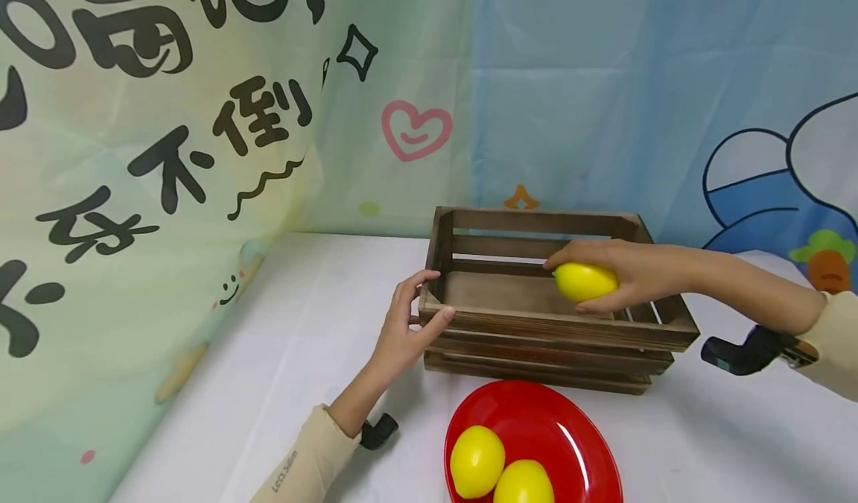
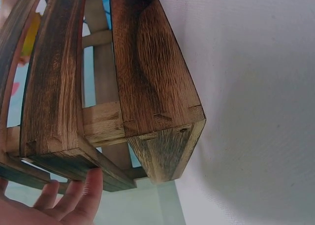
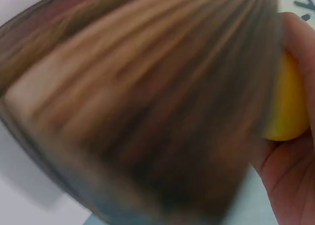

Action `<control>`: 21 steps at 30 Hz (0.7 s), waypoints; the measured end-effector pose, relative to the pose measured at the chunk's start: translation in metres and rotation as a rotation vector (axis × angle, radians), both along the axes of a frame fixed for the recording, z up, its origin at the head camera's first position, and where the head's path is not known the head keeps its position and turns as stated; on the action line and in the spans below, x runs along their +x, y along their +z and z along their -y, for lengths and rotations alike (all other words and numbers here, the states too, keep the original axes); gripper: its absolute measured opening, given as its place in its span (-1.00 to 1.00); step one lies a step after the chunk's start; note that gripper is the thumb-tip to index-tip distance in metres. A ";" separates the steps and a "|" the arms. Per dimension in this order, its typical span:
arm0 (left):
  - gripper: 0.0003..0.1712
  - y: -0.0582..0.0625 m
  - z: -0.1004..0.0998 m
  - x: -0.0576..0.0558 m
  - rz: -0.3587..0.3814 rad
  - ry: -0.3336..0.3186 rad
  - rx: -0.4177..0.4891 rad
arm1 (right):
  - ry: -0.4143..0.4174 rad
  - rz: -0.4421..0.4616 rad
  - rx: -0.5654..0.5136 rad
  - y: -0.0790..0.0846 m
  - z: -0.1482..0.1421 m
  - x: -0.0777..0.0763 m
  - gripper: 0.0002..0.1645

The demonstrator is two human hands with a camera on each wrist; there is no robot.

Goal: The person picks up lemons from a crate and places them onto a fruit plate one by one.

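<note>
A yellow lemon [image 1: 585, 282] is gripped between the thumb and fingers of my right hand [image 1: 620, 268], over the inside of a brown slatted wooden crate [image 1: 550, 331]. The right wrist view shows part of the lemon [image 3: 289, 102] past a blurred crate corner [image 3: 147, 102]. At the crate's left end, my left hand [image 1: 409, 320] holds the rim, thumb on the front edge and fingers at the left side. In the left wrist view its fingers [image 2: 88, 195] touch a slat at the crate's end. Two more lemons [image 1: 477, 461] lie on a red plate [image 1: 570, 443] in front of the crate.
The crate and plate stand on a white-covered table [image 1: 288, 354]. A printed cloth backdrop [image 1: 556, 100] with drawings and large characters rises behind and along the left side. A dark wrist-camera mount [image 1: 744, 352] juts from my right wrist near the crate's right end.
</note>
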State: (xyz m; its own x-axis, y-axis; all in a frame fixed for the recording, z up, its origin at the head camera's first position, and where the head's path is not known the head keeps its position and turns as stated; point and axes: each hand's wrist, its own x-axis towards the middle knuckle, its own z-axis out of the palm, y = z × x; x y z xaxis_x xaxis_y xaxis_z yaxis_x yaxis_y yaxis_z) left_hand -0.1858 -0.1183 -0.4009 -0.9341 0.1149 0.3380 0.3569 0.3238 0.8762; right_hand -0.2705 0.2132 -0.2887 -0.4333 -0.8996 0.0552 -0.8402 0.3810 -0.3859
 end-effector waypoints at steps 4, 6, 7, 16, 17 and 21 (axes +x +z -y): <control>-0.37 0.000 0.001 -0.001 -0.007 -0.005 -0.007 | 0.024 -0.051 -0.037 0.015 0.005 0.013 -0.31; -0.37 -0.001 0.001 -0.001 -0.008 -0.006 -0.007 | 0.033 -0.070 -0.064 0.024 0.007 0.018 -0.30; -0.37 -0.001 0.001 -0.001 -0.009 -0.005 -0.006 | 0.040 -0.072 -0.078 0.028 0.007 0.021 -0.29; -0.39 0.000 0.001 0.000 -0.007 -0.002 -0.001 | 0.059 -0.062 -0.093 0.049 0.008 0.048 -0.21; -0.39 0.000 0.001 0.000 -0.008 -0.002 -0.001 | 0.068 -0.058 -0.095 0.050 0.009 0.051 -0.20; -0.38 0.001 0.000 0.000 -0.008 -0.001 0.001 | 0.101 -0.075 -0.102 0.049 0.011 0.066 -0.18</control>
